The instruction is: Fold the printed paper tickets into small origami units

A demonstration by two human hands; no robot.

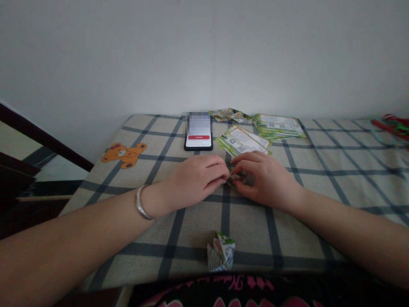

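My left hand point(194, 178) and my right hand point(265, 179) meet at the middle of the checked cloth. Both pinch a small folded piece of printed paper point(235, 178) that lies on the cloth between the fingertips; most of it is hidden by the fingers. A silver bangle point(140, 204) circles my left wrist. Near the front edge stands a finished folded paper shape point(221, 252), untouched.
A phone point(198, 133) with a lit screen lies beyond the hands. Green printed leaflets point(243, 141) lie to its right, with a stack point(277, 125) and a crumpled one point(229, 114) behind. A bear print point(124, 154) marks the cloth's left. Red and green items point(394, 125) sit far right.
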